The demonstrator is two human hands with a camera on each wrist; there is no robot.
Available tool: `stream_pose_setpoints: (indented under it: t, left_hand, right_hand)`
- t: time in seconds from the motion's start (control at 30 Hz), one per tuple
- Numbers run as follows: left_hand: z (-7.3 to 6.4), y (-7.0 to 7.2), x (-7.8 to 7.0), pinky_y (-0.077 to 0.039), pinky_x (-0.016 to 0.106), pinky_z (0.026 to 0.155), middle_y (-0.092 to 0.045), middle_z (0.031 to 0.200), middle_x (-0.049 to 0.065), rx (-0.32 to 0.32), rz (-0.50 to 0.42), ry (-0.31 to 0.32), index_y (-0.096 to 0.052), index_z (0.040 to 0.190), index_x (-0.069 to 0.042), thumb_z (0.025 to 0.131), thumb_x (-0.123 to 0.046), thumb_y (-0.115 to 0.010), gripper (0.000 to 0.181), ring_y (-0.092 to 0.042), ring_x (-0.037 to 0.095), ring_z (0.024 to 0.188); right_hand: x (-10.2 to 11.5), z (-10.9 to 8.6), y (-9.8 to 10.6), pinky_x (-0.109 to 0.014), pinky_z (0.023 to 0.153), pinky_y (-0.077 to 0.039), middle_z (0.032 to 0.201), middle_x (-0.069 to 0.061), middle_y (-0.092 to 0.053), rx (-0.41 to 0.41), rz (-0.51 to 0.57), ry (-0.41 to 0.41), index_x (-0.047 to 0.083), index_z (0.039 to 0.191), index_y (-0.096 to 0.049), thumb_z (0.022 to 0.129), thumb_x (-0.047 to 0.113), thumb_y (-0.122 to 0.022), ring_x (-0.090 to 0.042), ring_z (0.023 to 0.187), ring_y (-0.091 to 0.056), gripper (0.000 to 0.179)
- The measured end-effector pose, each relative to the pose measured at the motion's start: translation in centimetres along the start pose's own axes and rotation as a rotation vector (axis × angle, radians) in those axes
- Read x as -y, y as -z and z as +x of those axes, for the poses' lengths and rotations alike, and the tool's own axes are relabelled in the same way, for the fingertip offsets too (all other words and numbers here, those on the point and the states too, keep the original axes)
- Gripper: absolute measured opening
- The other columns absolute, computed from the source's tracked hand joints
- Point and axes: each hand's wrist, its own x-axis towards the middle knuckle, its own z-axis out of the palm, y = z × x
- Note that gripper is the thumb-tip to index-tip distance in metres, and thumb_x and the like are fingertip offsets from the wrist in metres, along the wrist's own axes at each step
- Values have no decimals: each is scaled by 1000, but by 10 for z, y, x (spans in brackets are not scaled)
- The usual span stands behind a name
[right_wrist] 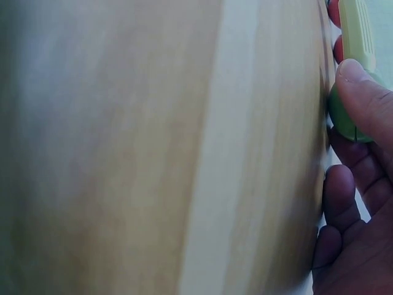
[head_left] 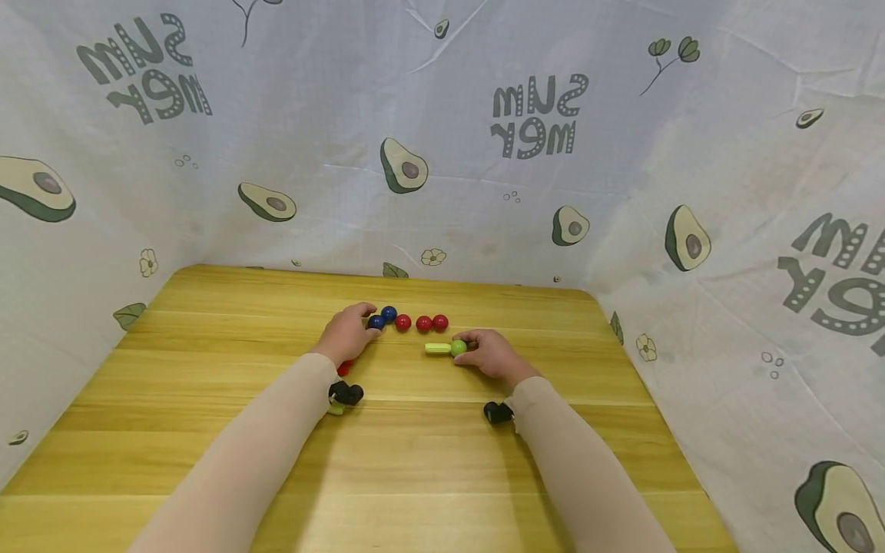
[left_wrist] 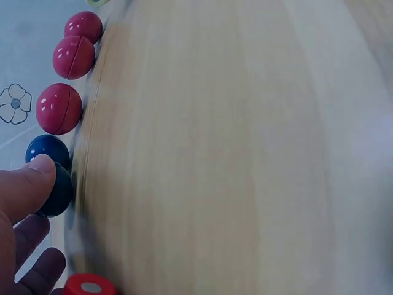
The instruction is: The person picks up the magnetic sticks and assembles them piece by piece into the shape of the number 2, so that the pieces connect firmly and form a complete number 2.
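My left hand (head_left: 346,332) pinches the nearer blue ball (head_left: 376,323), thumb over its side in the left wrist view. A second blue ball (head_left: 389,313) sits against it. Three red balls (head_left: 403,323) continue the row to the right, the last two close together. My right hand (head_left: 489,354) holds a green ball (head_left: 459,348) between thumb and fingers. A ribbed yellow-green stick-like piece (head_left: 437,349) points left from that ball; whether the two are joined, I cannot tell.
A red piece (head_left: 344,368) lies under my left wrist, mostly hidden. Part of a yellow-green piece (head_left: 336,410) shows below the left wrist camera (head_left: 346,393). The wooden table (head_left: 415,476) meets a printed cloth (head_left: 449,215) at its back and sides.
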Motion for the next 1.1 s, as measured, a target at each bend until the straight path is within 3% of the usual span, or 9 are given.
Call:
stream_pose_setpoints:
  t: [1.1]
  left_hand:
    - [1, -2, 4, -43, 55, 117, -66, 142, 15, -12, 33, 8, -58, 146, -12, 104, -28, -68, 46, -59, 38, 133]
  right_hand:
    - [-1, 1, 0, -44, 108, -51, 128, -10, -70, 8, -4, -15, 11, 132, -71, 94, 19, -81, -24, 113, -61, 39]
